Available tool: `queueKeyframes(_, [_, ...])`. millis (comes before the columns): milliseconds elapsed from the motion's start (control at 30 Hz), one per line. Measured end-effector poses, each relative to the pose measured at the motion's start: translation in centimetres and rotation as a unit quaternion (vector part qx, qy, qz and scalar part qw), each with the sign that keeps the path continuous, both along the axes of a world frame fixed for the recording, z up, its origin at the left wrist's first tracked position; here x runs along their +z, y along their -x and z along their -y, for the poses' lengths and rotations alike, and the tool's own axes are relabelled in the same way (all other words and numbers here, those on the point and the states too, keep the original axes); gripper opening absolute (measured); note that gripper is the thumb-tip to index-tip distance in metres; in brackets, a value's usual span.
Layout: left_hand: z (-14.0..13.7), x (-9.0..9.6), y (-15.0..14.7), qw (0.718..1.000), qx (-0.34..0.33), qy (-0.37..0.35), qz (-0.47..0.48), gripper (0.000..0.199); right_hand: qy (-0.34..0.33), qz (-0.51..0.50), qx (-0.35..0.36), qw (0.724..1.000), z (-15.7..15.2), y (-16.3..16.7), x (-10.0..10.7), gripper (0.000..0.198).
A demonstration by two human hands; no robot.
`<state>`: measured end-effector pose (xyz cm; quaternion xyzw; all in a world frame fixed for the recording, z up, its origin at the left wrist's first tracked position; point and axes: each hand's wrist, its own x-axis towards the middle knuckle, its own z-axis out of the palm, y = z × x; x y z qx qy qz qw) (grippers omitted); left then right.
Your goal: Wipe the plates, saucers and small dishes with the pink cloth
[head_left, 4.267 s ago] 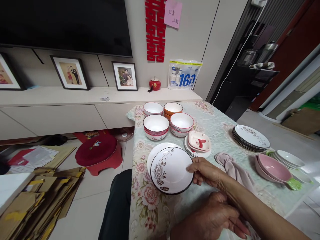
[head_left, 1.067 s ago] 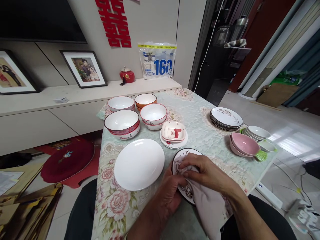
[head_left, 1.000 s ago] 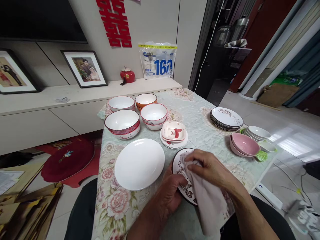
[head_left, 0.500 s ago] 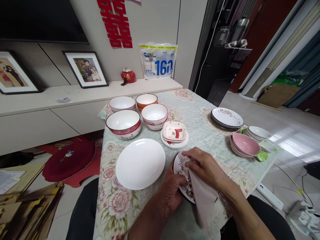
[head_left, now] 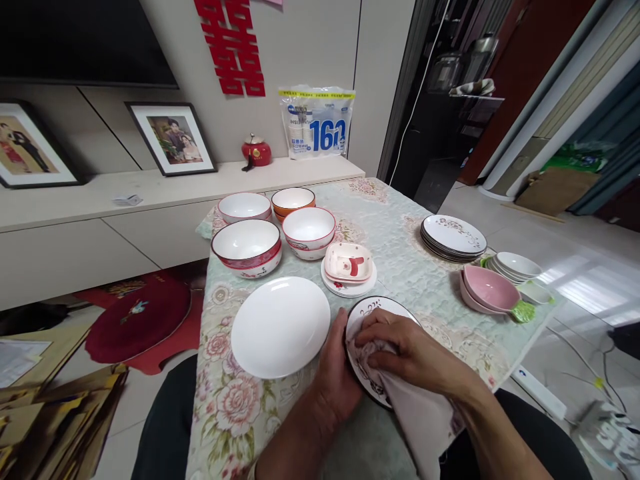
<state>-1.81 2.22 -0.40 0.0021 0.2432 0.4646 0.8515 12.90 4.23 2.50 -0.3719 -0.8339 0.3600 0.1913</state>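
Observation:
A round white plate (head_left: pixel 400 308) with a dark rim and brown floral pattern is held up near the table's front edge. My left hand (head_left: pixel 337 370) grips its left side, thumb along the rim and the other fingers hidden beneath. Bunched in the fingers of my right hand (head_left: pixel 405 350) is a pale pinkish cloth (head_left: pixel 420 417), pressed on the plate's face, its loose end hanging toward my lap. Left of the hands lies a large plain white plate (head_left: pixel 281 327). Just beyond them, small square dishes (head_left: pixel 349 261) with a red design rest on small white plates (head_left: pixel 350 289).
Stacked bowls (head_left: pixel 246 241) stand at the table's back left. On the right are a stack of dark-rimmed plates (head_left: pixel 454 233), pink bowls (head_left: pixel 490 288) and small white bowls (head_left: pixel 517 264). A flowered tablecloth (head_left: pixel 240 403) covers the table. Behind stands a cabinet (head_left: pixel 175 193).
My right hand has moved the cloth down from the plate's upper edge toward its middle, uncovering more of the upper right rim. My left thumb has shifted from the plate's face to its rim.

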Motion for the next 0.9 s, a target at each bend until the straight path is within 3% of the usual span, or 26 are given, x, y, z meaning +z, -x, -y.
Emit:
queueKeyframes(67, [0.0, 0.0, -0.1, 1.0, 0.005, -0.002, 0.013, 0.052, 0.016, 0.015, -0.025, 0.999, -0.5, -0.8, -0.2, 0.029])
queueKeyframes(167, [-0.1, -0.2, -0.3, 1.0, 0.02, 0.01, 0.021, 0.053, -0.03, 0.046, -0.159, 0.986, -1.1, -0.9, -1.2, 0.028])
queueKeyframes(233, [-0.1, -0.3, -0.3, 0.999, 0.032, 0.022, 0.02, 0.05, -0.061, 0.045, -0.195, 0.978, -1.2, -0.2, -1.6, 0.029])
queueKeyframes(333, [0.0, 0.0, -0.1, 0.999, 0.039, 0.035, 0.004, 0.05, -0.05, 0.002, -0.104, 0.993, -0.6, 1.1, -1.2, 0.028])
queueKeyframes(433, [0.0, 0.3, 0.1, 0.999, 0.026, 0.035, -0.014, 0.057, 0.012, -0.008, -0.001, 1.0, 0.1, 1.1, 0.0, 0.025])
queueKeyframes(600, [-0.2, 0.0, 0.0, 1.0, 0.009, 0.013, -0.005, 0.065, 0.116, -0.002, 0.096, 0.989, 0.6, -1.0, 1.6, 0.027])
queueKeyframes(667, [-0.2, -0.2, -0.1, 1.0, 0.002, 0.015, -0.007, 0.065, 0.129, -0.007, 0.108, 0.986, 0.6, -1.1, 1.5, 0.027])
queueKeyframes(800, [-0.1, -0.3, -0.1, 0.999, 0.018, 0.033, -0.031, 0.054, 0.028, -0.01, 0.004, 1.0, 0.2, 0.4, 0.1, 0.023])
queueKeyframes(900, [0.0, -0.2, -0.3, 0.995, 0.057, 0.053, -0.057, 0.04, -0.06, -0.006, -0.09, 0.994, -0.6, 1.3, -1.4, 0.024])
